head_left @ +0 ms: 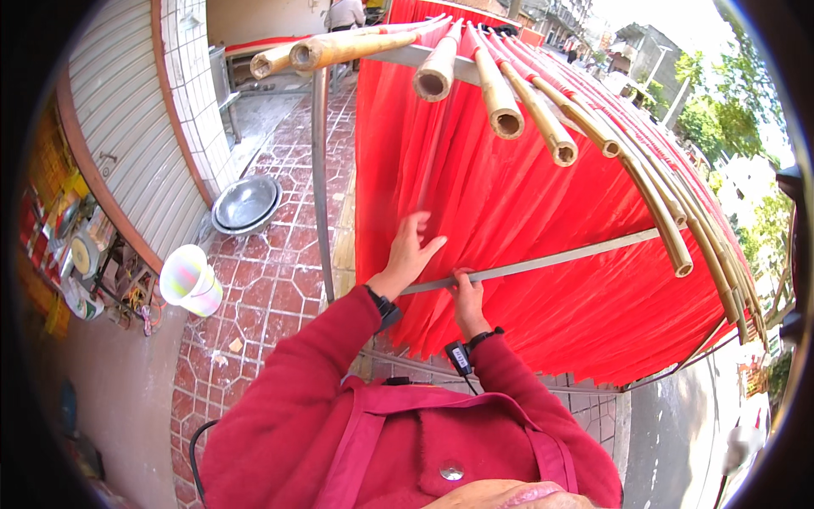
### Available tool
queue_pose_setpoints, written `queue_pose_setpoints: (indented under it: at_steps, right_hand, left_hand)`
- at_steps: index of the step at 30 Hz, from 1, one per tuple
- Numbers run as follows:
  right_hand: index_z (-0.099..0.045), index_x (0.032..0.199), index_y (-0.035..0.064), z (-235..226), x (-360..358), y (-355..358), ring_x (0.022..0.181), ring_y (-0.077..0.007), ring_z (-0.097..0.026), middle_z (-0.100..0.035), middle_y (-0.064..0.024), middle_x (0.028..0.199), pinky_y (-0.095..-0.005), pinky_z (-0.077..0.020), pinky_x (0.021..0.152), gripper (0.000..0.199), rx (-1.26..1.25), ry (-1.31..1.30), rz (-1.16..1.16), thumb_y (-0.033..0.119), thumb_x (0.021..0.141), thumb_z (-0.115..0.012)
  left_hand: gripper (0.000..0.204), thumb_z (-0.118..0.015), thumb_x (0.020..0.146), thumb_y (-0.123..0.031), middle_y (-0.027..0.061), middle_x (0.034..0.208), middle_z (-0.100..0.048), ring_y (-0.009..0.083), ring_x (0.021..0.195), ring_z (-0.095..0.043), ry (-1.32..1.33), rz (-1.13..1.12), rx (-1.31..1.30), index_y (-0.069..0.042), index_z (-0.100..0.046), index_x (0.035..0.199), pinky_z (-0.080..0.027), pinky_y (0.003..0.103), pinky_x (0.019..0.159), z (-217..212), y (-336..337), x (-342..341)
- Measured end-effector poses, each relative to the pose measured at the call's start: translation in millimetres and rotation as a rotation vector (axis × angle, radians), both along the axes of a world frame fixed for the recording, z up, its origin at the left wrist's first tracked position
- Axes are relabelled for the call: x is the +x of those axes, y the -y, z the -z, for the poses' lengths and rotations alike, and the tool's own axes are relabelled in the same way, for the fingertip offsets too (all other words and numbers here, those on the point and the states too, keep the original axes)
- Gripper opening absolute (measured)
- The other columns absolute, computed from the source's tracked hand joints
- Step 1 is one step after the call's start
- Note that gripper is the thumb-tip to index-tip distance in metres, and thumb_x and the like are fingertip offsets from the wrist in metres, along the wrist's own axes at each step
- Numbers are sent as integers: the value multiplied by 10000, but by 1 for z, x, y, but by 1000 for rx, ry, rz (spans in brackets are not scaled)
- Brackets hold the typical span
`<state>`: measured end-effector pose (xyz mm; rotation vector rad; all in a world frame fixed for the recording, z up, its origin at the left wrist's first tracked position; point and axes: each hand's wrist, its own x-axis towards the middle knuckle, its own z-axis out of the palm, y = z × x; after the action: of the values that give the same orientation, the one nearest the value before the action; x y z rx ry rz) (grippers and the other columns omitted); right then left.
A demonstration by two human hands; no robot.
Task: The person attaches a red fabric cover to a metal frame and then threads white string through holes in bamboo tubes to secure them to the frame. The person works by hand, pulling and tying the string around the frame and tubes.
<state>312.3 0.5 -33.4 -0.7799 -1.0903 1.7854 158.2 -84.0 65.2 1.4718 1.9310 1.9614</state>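
Long red material (475,187), like thin strips or folded cloth, hangs in dense rows from bamboo poles (496,93). My left hand (409,253) is raised at its near left side, fingers spread and thumb apart, with nothing held. Lower and to the right, my right hand (469,301) has its fingers curled at the grey metal bar (551,260) that crosses in front of the red rows. Part of those fingers is hidden by the bar or the hand itself. Each wrist wears a dark band.
A metal frame post (320,187) stands left of the red rows. On the tiled floor (280,297) are a pale bucket (191,282) and metal basins (247,205), near a roller shutter (127,110). Hollow pole ends jut toward me. A road (678,433) runs along the right.
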Motion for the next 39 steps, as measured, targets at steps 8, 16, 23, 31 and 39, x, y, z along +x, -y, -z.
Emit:
queue_pose_setpoints:
  at_steps: [8, 16, 23, 31, 39]
  right_hand:
    - [-575, 1252, 29, -23, 17, -3, 1019, -216, -661, -677, -93, 1090, -388, -545, 850, 365, 16, 311, -183, 268, 985, -644]
    - [-680, 1122, -26, -125, 54, -4, 880, -132, -691, -731, -75, 968, -257, -536, 803, 274, 317, 433, -544, 218, 1039, -587]
    - [-497, 1386, -5, -196, -8, -10, 1141, -206, -628, -655, -157, 1229, -328, -512, 955, 470, 959, 299, 185, 190, 991, -661]
    - [-691, 1035, -6, -199, -41, -43, 777, -134, -639, -725, -81, 863, -311, -514, 716, 232, 828, 524, 293, 211, 955, -709]
    - [-674, 1028, -14, -182, -22, -52, 761, -77, -552, -670, -47, 814, -272, -489, 693, 188, 830, 460, 226, 170, 994, -659]
  left_hand:
    - [414, -723, 915, -306, 224, 897, -680, 333, 805, -689, -20, -28, -46, 32, -607, 1124, -532, 404, 696, -34, -37, -6]
    - [246, -690, 955, -249, 176, 804, -683, 258, 738, -662, 48, -16, 54, -12, -661, 1012, -513, 357, 655, -60, -47, -19]
    - [270, -693, 947, -261, 214, 850, -678, 341, 788, -695, 57, 47, 123, -10, -672, 1042, -521, 376, 686, -82, -46, -22]
    - [268, -688, 951, -265, 203, 789, -667, 310, 712, -687, 47, 31, 62, -12, -679, 1041, -512, 362, 640, -81, -42, -27]
    - [282, -678, 968, -277, 147, 797, -699, 166, 715, -670, 123, -36, 148, -14, -694, 1069, -510, 322, 667, -79, -38, -59]
